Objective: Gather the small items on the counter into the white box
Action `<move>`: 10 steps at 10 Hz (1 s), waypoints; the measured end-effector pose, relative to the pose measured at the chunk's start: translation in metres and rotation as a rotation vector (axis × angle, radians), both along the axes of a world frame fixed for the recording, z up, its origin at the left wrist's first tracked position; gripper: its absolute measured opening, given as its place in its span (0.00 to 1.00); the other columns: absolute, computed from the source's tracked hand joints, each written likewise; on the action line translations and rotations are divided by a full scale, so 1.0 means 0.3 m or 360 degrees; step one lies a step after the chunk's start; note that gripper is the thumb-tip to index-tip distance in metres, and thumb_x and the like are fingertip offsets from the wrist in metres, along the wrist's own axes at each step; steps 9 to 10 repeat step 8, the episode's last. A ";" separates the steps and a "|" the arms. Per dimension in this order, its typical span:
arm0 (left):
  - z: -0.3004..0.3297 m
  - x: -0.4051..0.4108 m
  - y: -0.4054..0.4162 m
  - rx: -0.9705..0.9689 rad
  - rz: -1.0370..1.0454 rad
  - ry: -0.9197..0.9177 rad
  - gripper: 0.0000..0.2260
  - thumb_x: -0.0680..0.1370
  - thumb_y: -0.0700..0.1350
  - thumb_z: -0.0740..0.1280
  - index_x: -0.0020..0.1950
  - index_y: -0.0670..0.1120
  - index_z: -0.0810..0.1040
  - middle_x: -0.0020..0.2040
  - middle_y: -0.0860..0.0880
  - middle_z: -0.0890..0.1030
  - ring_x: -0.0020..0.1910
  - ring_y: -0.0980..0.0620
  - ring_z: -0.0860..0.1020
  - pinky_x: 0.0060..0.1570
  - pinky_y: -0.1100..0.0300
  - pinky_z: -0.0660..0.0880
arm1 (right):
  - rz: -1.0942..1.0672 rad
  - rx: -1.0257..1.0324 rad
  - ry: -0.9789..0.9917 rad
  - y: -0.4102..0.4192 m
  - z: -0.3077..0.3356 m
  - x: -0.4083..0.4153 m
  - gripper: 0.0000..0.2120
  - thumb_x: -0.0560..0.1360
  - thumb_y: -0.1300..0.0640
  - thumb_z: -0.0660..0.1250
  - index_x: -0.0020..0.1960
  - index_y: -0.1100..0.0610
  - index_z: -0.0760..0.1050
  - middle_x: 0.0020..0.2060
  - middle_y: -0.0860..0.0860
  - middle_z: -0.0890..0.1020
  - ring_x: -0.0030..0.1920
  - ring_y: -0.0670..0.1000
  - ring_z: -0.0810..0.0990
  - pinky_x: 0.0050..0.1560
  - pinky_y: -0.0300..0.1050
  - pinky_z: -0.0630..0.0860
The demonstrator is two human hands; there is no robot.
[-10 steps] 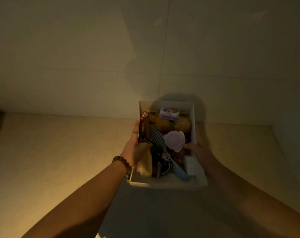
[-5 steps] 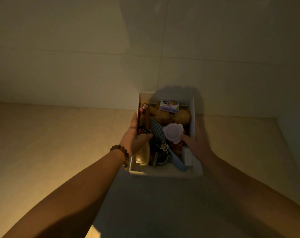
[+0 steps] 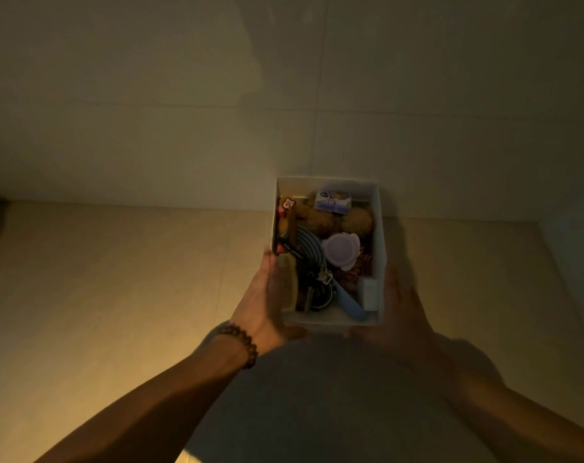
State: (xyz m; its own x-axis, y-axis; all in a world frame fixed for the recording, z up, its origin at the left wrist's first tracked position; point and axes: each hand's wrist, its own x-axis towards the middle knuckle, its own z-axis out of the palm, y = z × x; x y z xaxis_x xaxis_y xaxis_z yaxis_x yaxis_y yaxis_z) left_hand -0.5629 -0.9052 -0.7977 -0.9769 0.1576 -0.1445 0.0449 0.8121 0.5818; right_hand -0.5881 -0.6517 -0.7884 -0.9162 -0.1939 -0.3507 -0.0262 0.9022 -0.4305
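The white box (image 3: 327, 180) stands on the beige counter, its far end close to the tiled wall. It is full of small items: a purple round lid (image 3: 340, 250), a pale comb (image 3: 288, 282), a small purple-and-white carton (image 3: 332, 201), brown fuzzy balls (image 3: 320, 219), a blue handle (image 3: 350, 304) and a white block (image 3: 367, 293). My left hand (image 3: 260, 305) lies flat against the box's left wall, fingers straight, thumb at the near corner. My right hand (image 3: 401, 305) rests the same way on the right wall. A bead bracelet is on my left wrist.
The counter (image 3: 117, 279) stretches left of the box and meets the tiled wall (image 3: 183, 128) behind it. A side wall closes the corner on the right. A dark object shows at the far left edge. My shadow covers the near counter.
The box has gone farther toward the wall. Both thumbs have come out of the box, and my hands have slid back along its outer sides to the near corners.
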 end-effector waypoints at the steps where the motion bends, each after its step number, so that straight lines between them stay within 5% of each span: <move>1: -0.018 -0.037 0.017 -0.0374 -0.0026 -0.0201 0.56 0.59 0.79 0.55 0.74 0.52 0.31 0.76 0.49 0.37 0.73 0.49 0.35 0.72 0.47 0.37 | 0.0070 0.0104 0.0158 -0.003 -0.013 0.000 0.66 0.54 0.23 0.60 0.74 0.58 0.31 0.77 0.55 0.43 0.76 0.55 0.48 0.75 0.52 0.46; 2: 0.025 -0.072 0.027 -0.0736 -0.0051 -0.0047 0.56 0.64 0.78 0.49 0.69 0.40 0.24 0.72 0.32 0.36 0.69 0.30 0.33 0.69 0.36 0.40 | 0.0097 0.0151 0.0214 0.000 -0.001 -0.030 0.65 0.55 0.23 0.60 0.75 0.60 0.33 0.77 0.55 0.44 0.76 0.54 0.47 0.74 0.51 0.42; 3: 0.022 -0.046 0.025 -0.0134 0.0081 -0.0085 0.61 0.59 0.71 0.69 0.72 0.52 0.29 0.76 0.47 0.39 0.74 0.46 0.40 0.73 0.50 0.45 | 0.0117 0.0163 0.0196 -0.006 0.011 -0.033 0.66 0.53 0.23 0.58 0.75 0.61 0.34 0.77 0.56 0.42 0.76 0.54 0.45 0.74 0.51 0.40; 4: 0.023 -0.041 0.018 -0.0120 0.0187 -0.0107 0.63 0.53 0.71 0.72 0.75 0.51 0.37 0.77 0.51 0.43 0.75 0.49 0.46 0.72 0.56 0.48 | 0.0104 0.0230 0.0130 -0.014 0.024 -0.023 0.66 0.58 0.24 0.63 0.74 0.61 0.31 0.76 0.56 0.39 0.76 0.54 0.42 0.74 0.54 0.41; 5: 0.085 -0.061 0.026 -0.0489 0.0152 -0.0133 0.63 0.52 0.76 0.66 0.75 0.47 0.41 0.76 0.47 0.50 0.74 0.45 0.51 0.73 0.48 0.55 | 0.0094 0.0278 0.0065 -0.019 0.087 -0.025 0.62 0.63 0.28 0.66 0.74 0.61 0.32 0.76 0.56 0.40 0.76 0.54 0.40 0.75 0.55 0.42; 7: 0.387 -0.014 0.036 -0.0368 0.0263 -0.0024 0.46 0.63 0.76 0.56 0.72 0.49 0.56 0.70 0.48 0.64 0.68 0.46 0.62 0.68 0.46 0.62 | 0.0075 0.0135 0.0207 -0.050 0.380 -0.004 0.47 0.70 0.30 0.54 0.77 0.60 0.46 0.77 0.56 0.51 0.76 0.53 0.50 0.74 0.54 0.49; 8: 0.596 0.025 0.054 -0.0318 0.0230 -0.0037 0.46 0.68 0.75 0.49 0.76 0.47 0.48 0.76 0.46 0.54 0.75 0.47 0.50 0.73 0.48 0.46 | 0.0084 0.0069 0.0300 -0.058 0.586 0.014 0.42 0.73 0.34 0.59 0.76 0.58 0.49 0.76 0.55 0.55 0.76 0.53 0.52 0.72 0.50 0.50; 10: 0.596 0.025 0.054 -0.0318 0.0230 -0.0037 0.46 0.68 0.75 0.49 0.76 0.47 0.48 0.76 0.46 0.54 0.75 0.47 0.50 0.73 0.48 0.46 | 0.0084 0.0069 0.0300 -0.058 0.586 0.014 0.42 0.73 0.34 0.59 0.76 0.58 0.49 0.76 0.55 0.55 0.76 0.53 0.52 0.72 0.50 0.50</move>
